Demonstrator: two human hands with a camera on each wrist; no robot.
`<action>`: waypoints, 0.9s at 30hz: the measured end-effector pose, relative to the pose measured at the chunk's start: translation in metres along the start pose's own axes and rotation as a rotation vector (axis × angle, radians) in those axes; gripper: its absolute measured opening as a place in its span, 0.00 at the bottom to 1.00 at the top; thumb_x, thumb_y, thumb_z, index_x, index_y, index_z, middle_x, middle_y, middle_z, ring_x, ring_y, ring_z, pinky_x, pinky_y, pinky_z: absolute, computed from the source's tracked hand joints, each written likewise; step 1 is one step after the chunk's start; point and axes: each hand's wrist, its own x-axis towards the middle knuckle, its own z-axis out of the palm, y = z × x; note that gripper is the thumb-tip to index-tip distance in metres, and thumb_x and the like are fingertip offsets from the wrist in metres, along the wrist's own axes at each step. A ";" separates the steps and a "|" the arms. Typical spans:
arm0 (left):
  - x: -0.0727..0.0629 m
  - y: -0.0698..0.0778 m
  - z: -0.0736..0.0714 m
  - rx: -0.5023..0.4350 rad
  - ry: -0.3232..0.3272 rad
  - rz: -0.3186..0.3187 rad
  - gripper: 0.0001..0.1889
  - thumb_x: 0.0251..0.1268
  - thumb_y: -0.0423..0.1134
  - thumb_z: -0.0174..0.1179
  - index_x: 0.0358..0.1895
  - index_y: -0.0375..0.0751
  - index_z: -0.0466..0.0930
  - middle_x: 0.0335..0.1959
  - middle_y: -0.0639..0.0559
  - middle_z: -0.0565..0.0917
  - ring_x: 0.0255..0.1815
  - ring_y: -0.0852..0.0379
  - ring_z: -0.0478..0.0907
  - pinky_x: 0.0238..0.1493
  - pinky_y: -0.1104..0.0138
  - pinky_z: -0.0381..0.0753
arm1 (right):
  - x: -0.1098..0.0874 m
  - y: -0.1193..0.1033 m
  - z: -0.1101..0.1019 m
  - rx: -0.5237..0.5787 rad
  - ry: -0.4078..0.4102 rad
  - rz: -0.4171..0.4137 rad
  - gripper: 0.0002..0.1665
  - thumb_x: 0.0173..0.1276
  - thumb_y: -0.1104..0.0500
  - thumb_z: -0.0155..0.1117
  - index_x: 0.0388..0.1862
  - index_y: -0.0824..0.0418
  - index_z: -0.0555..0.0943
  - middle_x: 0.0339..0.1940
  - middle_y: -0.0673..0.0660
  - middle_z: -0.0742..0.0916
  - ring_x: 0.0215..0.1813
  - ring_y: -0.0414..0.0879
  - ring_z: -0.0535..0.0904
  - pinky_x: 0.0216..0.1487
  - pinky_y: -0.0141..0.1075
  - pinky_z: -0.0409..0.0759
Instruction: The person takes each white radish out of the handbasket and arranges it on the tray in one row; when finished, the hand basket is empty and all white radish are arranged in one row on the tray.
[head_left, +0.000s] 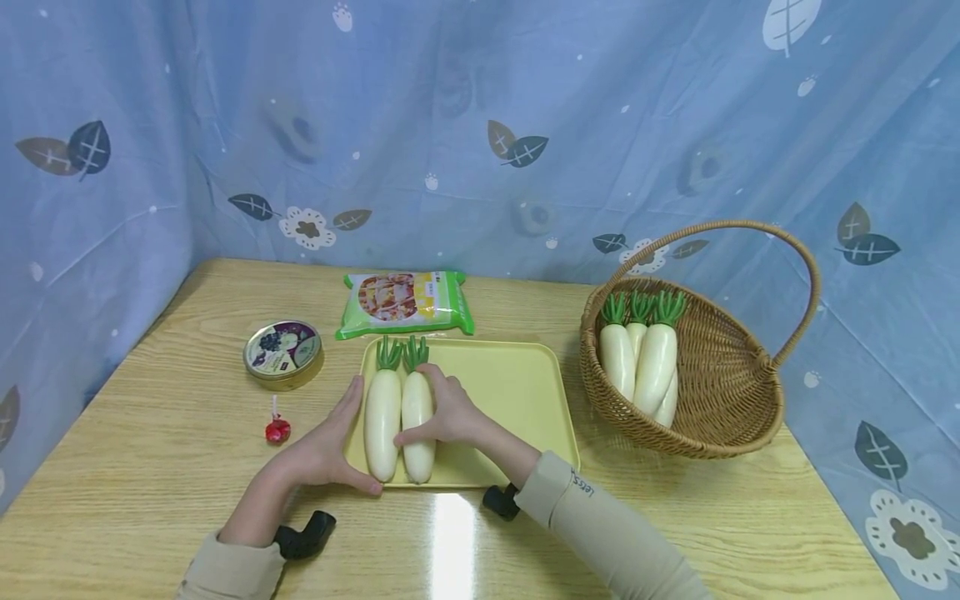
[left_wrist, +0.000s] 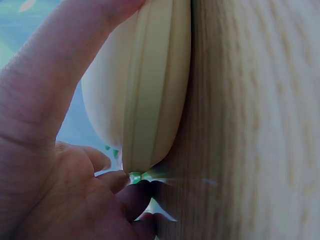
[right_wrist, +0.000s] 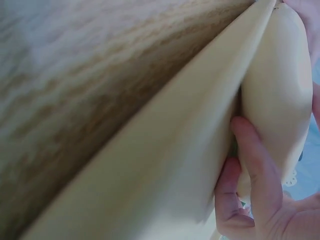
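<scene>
Two white radishes with green tops lie side by side on the left part of a yellow tray (head_left: 510,400). My right hand (head_left: 447,410) grips the right radish (head_left: 417,417), with its thumb across the front and fingers along the right side. In the right wrist view, fingertips (right_wrist: 245,127) press between that radish (right_wrist: 280,65) and the tray. Beside the left radish (head_left: 383,425), my left hand (head_left: 318,450) spreads around the tray's front left corner. Its thumb lies at the front edge in the head view. Close up, the left wrist view shows its fingers (left_wrist: 132,200) by the tray rim (left_wrist: 150,90).
A wicker basket (head_left: 720,400) with a tall handle stands at the right, several white radishes (head_left: 654,358) inside. Behind the tray lies a green food packet (head_left: 405,302). To the left are a round tin (head_left: 282,354) and a red lollipop (head_left: 277,430).
</scene>
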 end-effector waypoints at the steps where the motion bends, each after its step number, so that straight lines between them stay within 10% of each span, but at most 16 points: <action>1: 0.000 0.000 0.000 -0.001 -0.001 -0.001 0.76 0.24 0.53 0.78 0.69 0.32 0.24 0.70 0.32 0.29 0.70 0.35 0.31 0.65 0.43 0.41 | 0.000 0.000 0.000 -0.004 -0.002 -0.001 0.61 0.36 0.47 0.80 0.67 0.55 0.57 0.48 0.62 0.73 0.47 0.48 0.69 0.46 0.41 0.73; 27: 0.000 -0.001 0.001 0.002 0.009 0.021 0.76 0.24 0.54 0.77 0.69 0.29 0.25 0.70 0.31 0.30 0.70 0.34 0.32 0.65 0.43 0.41 | -0.012 -0.009 -0.009 -0.126 -0.096 -0.072 0.59 0.47 0.46 0.74 0.71 0.61 0.52 0.58 0.66 0.72 0.57 0.54 0.67 0.53 0.44 0.72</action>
